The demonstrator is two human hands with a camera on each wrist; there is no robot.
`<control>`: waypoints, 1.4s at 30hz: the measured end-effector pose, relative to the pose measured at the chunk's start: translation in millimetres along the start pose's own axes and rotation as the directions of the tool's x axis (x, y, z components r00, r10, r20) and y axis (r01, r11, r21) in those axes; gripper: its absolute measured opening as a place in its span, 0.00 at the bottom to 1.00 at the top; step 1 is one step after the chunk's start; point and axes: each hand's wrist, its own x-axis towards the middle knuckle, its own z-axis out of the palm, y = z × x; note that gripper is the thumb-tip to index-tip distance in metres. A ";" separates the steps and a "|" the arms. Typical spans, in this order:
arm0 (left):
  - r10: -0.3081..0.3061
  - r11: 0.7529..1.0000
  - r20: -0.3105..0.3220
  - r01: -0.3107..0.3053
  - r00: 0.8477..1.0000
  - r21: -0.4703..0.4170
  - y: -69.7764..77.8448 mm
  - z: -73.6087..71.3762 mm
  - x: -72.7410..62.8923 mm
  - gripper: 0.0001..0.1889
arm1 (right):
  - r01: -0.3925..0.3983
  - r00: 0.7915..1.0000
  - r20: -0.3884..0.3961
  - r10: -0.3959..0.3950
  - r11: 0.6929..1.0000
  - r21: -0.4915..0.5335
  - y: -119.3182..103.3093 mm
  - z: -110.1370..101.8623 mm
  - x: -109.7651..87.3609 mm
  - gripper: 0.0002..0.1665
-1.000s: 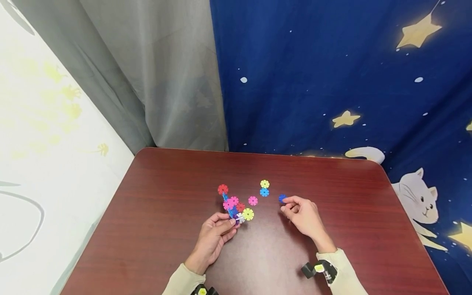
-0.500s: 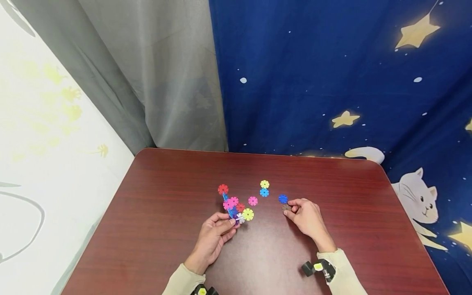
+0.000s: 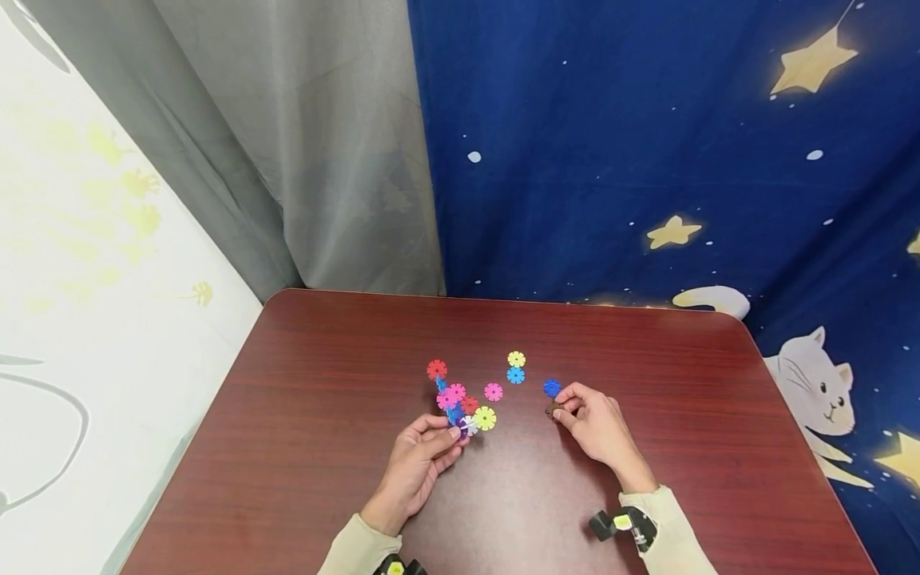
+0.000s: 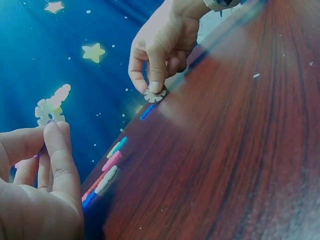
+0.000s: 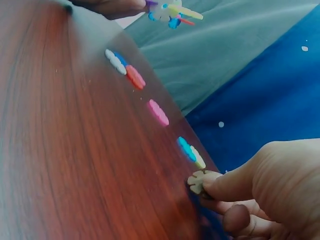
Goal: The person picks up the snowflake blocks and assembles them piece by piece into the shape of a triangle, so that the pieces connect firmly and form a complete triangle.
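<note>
My left hand (image 3: 420, 463) pinches a cluster of joined notched plastic discs (image 3: 447, 397) between thumb and fingers. Red, light blue, pink and yellow pieces show in it, with a purple one at the fingertips. The left wrist view shows a pale disc (image 4: 49, 113) rising above the fingers. To the right, my right hand (image 3: 598, 425) pinches a brown notched disc (image 3: 552, 410), tilted up; the right wrist view shows this brown disc (image 5: 196, 182) between thumb and finger. Just beyond the right fingertips a dark blue disc (image 3: 551, 387) lies flat on the table.
Loose discs lie between the hands: pink (image 3: 493, 391), light blue (image 3: 515, 374) and yellow (image 3: 516, 358). Near the held cluster are a white disc (image 5: 115, 61) and a red one (image 5: 135, 77) on the table. The brown table (image 3: 323, 343) ends at grey and blue curtains (image 3: 539, 200).
The right fingertips have drawn back from the dark blue disc, leaving it uncovered. The brown disc came into sight in them, then tipped up from flat. The left hand has barely moved.
</note>
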 end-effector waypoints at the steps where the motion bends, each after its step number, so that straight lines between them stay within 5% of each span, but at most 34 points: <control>1: 0.000 1.000 0.000 0.000 1.000 0.001 0.0 0.0 0.0 0.10 | -0.006 1.000 0.012 0.006 1.000 0.007 -1.5 -0.1 -0.6 0.10; 8: -0.002 1.000 -0.012 0.002 1.000 -0.013 -0.5 0.6 0.2 0.10 | -0.033 0.998 0.061 0.028 0.996 0.080 -14.1 -1.4 -3.3 0.06; 15: 0.002 1.000 -0.007 -0.002 1.000 -0.024 -1.2 1.8 -0.1 0.09 | 0.040 0.994 0.093 -0.059 0.979 0.198 -32.3 1.3 -8.2 0.05; 24: -0.012 1.000 0.006 0.013 1.000 -0.024 -1.5 4.9 -1.1 0.10 | 0.192 0.980 0.019 -0.200 0.960 0.203 -53.5 8.3 -13.2 0.05; 42: -0.004 1.000 0.018 0.004 1.000 0.012 -1.9 8.1 -2.0 0.09 | 0.356 0.934 -0.049 -0.353 0.918 0.174 -64.5 12.9 -19.3 0.08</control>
